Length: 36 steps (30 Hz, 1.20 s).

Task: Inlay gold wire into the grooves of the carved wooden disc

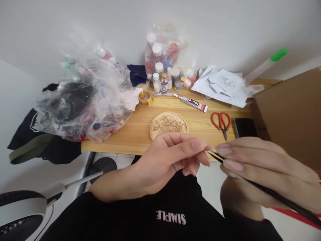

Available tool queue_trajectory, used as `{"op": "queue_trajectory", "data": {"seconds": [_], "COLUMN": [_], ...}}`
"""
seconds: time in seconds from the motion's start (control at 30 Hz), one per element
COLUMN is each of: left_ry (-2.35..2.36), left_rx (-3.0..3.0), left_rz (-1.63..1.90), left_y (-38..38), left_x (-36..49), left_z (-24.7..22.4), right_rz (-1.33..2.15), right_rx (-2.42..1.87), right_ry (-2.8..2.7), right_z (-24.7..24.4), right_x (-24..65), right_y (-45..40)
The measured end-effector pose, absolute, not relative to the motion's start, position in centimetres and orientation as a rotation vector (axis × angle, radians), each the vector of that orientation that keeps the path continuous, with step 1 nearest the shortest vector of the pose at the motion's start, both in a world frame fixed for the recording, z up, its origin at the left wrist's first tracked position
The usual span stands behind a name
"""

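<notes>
My right hand (260,167) grips black tweezers (273,194), their tips pointing left at the fingertips of my left hand (173,154). Thumb and forefinger of that left hand are pinched together close to the tips; whatever lies between them is too small to make out. Behind the hands, on the wooden table, lies a round wooden plaque (169,122) with a raised, gold-lined pattern. My left hand overlaps its front edge.
Red-handled pliers (222,124), a dark phone (245,128) and a cardboard box (291,113) are at the right. A B-7000 glue tube (194,103), gold wire spool (145,97), small bottles (164,83) and paper sheets (223,85) lie behind. Plastic bags (100,97) crowd the left.
</notes>
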State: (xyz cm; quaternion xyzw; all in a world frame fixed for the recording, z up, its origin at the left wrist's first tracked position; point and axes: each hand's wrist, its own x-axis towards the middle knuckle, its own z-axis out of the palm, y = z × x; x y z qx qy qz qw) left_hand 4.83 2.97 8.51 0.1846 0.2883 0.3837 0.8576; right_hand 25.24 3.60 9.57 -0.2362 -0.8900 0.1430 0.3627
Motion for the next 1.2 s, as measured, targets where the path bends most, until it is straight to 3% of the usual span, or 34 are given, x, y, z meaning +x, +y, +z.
{"op": "queue_trajectory", "data": {"seconds": [0.13,0.4,0.63,0.8,1.2], "left_ry": [0.614,0.593,0.611,0.6,0.591], "left_rx": [0.4,0.397,0.393,0.386,0.381], "left_rz": [0.793,0.788,0.79,0.789,0.792], "left_y": [3.0,3.0,3.0,2.9,3.1], "left_x": [4.8,4.7,4.8,4.8,4.8], "left_z": [8.5,8.4,8.5,8.4,8.4], "right_rz": [0.363,0.327,0.266,0.303,0.359], "right_rx": [-0.756,-0.717,-0.801,-0.538,-0.513], "right_ry": [-1.997,-1.938,-2.002,-2.426,-2.408], "right_z": [8.5,7.6,8.5,9.7,10.2], "right_x": [23.7,23.3,24.0,26.2,26.3], "right_y": [2.6,2.6,2.5,4.4,4.9]}}
